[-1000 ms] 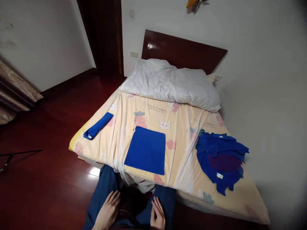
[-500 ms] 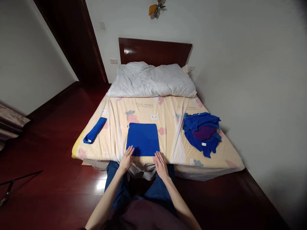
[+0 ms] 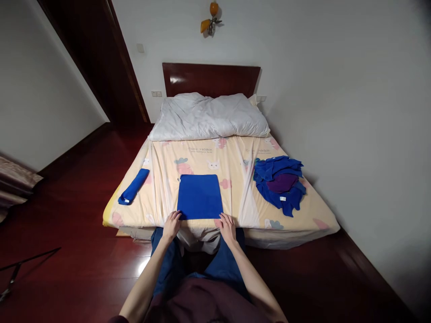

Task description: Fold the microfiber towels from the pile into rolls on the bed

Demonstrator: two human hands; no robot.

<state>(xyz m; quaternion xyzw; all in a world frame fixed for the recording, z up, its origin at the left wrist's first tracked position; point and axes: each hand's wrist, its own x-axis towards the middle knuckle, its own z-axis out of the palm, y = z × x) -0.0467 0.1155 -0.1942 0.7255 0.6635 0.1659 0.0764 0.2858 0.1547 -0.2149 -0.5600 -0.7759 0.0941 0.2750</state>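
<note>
A flat blue cloth [image 3: 200, 197] lies spread on the near middle of the bed. My left hand [image 3: 171, 224] rests at its near left corner, fingers curled down onto the edge. At the near right corner sits my right hand [image 3: 227, 226], fingers likewise bent over the edge. Whether either hand pinches the cloth or only touches it is unclear. A rolled blue cloth [image 3: 133, 186] lies at the bed's left side. On the right side is a heap of blue cloths [image 3: 279, 184] with a purple one on top.
The bed [image 3: 303, 215] has a yellow cartoon-print sheet and a white duvet [image 3: 208, 116] bunched at the wooden headboard [image 3: 210, 78]. Dark red wooden floor surrounds it. A dark doorway [image 3: 101, 58] stands at the back left, a wall close on the right.
My hands rose from my lap to the near edge of the flat blue cloth, then drew back slightly to its corners. The view swung to centre on the bed.
</note>
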